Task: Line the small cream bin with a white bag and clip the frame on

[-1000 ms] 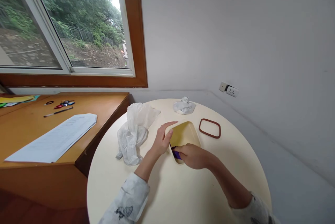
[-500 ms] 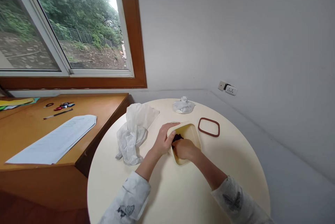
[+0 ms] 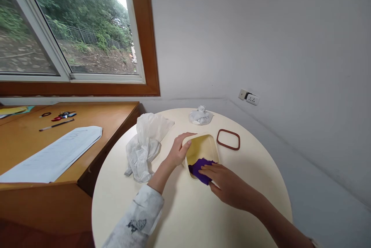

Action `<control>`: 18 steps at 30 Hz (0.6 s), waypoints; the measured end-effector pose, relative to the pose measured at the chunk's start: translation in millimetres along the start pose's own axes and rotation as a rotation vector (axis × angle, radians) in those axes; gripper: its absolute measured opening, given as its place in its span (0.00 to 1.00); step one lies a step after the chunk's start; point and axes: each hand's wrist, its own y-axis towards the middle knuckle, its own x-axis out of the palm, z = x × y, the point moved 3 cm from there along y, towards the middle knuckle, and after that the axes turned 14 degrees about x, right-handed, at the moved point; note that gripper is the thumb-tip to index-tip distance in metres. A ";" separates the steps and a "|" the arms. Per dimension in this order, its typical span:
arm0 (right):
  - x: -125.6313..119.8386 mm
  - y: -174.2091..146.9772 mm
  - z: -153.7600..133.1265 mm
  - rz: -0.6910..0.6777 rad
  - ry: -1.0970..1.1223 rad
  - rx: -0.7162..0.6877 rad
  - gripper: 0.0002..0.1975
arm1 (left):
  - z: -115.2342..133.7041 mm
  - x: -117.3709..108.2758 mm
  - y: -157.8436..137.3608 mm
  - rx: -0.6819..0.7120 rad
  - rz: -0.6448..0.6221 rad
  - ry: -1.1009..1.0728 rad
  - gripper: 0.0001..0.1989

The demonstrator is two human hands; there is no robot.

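Note:
My left hand (image 3: 179,150) grips the left rim of a cream plastic bin (image 3: 206,145), which is tilted so its open mouth faces me. In my right hand (image 3: 223,180) is a purple cloth (image 3: 201,169), pinched between thumb and fingers at the bin's near edge. Part of the cloth lies inside the bin and part hangs over the rim. A brown rounded rectangular ring (image 3: 228,148) rests flat on the table to the right of the bin.
On the round cream table (image 3: 130,217) are a crumpled white plastic bag (image 3: 145,143) and a knotted white bag (image 3: 201,116). Left of it stands a wooden desk (image 3: 116,118) with papers (image 3: 55,157), a pen (image 3: 56,124) and small items. A wall socket (image 3: 252,99) is at the back.
My right hand has come out of the bin's inside to its near right edge, bringing the purple cloth into view. My left hand still holds the rim. The view has shifted slightly.

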 end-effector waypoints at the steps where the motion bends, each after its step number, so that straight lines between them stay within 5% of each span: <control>1: 2.4 0.4 2.7 0.034 -0.020 -0.029 0.23 | 0.1 -0.5 0.2 -0.006 0.000 -0.009 0.21; 10: 17.8 16.9 18.6 0.437 -0.203 -0.238 0.21 | -1.8 -9.5 -0.6 -0.080 0.051 -0.048 0.21; 18: 21.0 30.5 -0.1 0.571 -0.086 -0.090 0.13 | 7.0 -2.0 -28.6 -0.148 0.053 -0.034 0.28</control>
